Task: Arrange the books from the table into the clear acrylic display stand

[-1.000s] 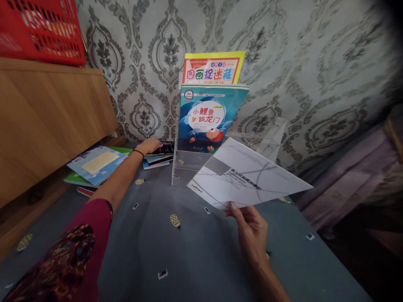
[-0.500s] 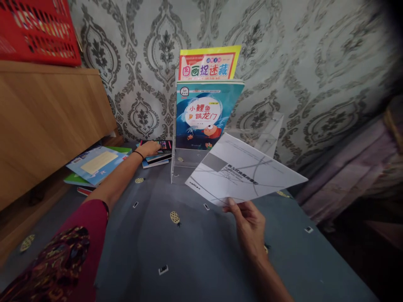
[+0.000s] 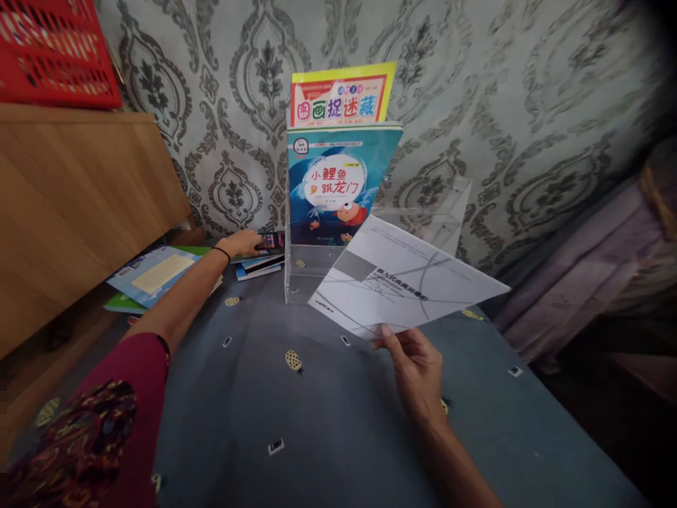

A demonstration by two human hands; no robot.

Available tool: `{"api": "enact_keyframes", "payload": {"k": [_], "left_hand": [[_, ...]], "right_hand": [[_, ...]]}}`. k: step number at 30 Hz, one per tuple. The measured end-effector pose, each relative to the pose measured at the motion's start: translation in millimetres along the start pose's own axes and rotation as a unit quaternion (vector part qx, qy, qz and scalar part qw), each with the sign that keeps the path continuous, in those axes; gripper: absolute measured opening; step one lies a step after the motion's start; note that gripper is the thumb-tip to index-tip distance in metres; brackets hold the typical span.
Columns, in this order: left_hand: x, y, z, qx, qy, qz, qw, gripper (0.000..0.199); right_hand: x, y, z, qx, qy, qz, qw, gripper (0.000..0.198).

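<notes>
My right hand [image 3: 417, 367] pinches a white booklet [image 3: 405, 279] by its lower edge, thumb on the cover, holding it tilted above the cloth. At the back left, my left hand [image 3: 243, 244] has its fingers closed at the left side of a black book [image 3: 272, 242] with pink print; the fingertips are partly hidden. Beneath that book lies a small stack of books [image 3: 259, 268]. A clear acrylic stand [image 3: 288, 282] holds a blue picture book [image 3: 338, 187] upright in front, with a yellow-edged book [image 3: 343, 99] behind it.
At left, a blue book [image 3: 153, 271] and a green one [image 3: 124, 302] lie beside a wooden cabinet [image 3: 79, 204] that carries a red basket [image 3: 58, 56]. Patterned wallpaper [image 3: 238, 85] rises behind the stand. Grey-blue cloth [image 3: 222, 409] covers the surface; a pale curtain [image 3: 576, 268] hangs right.
My left hand has drawn slightly left, and the black book under its fingers now sits at a different tilt. The whole view has shifted a little; my right hand still holds the white booklet.
</notes>
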State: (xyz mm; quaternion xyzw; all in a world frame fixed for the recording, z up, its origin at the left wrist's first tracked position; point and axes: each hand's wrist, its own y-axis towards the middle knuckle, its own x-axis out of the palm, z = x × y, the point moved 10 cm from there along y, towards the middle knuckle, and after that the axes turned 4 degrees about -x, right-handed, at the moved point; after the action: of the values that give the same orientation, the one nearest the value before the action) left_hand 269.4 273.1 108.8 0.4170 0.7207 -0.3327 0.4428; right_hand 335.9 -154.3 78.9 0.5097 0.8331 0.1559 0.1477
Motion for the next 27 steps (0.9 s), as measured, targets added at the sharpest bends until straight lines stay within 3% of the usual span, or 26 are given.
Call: {"api": "enact_keyframes", "payload": {"k": [5, 10, 20, 27], "left_hand": [[14.4, -4.6, 4.0, -0.011, 0.002, -0.018, 1.0, 0.044], [19.3, -4.2, 8.8, -0.022, 0.005, -0.019, 1.0, 0.042], [-12.6, -9.7, -6.8, -0.037, 0.011, -0.012, 0.999, 0.048], [21.4, -35.2, 14.0, -0.041, -0.007, -0.044, 0.998, 0.066]], "right_hand": [[-0.5, -0.2, 5.4, 0.001, 0.006, 0.003, 1.0, 0.032], [1.0, 0.0, 1.6, -0.004, -0.003, -0.001, 1.0, 0.036], [0.6, -0.5, 1.9, 0.003, -0.003, 0.001, 1.0, 0.04], [5.4, -2.1, -1.8, -0.004, 0.009, -0.016, 1.0, 0.042]]}}
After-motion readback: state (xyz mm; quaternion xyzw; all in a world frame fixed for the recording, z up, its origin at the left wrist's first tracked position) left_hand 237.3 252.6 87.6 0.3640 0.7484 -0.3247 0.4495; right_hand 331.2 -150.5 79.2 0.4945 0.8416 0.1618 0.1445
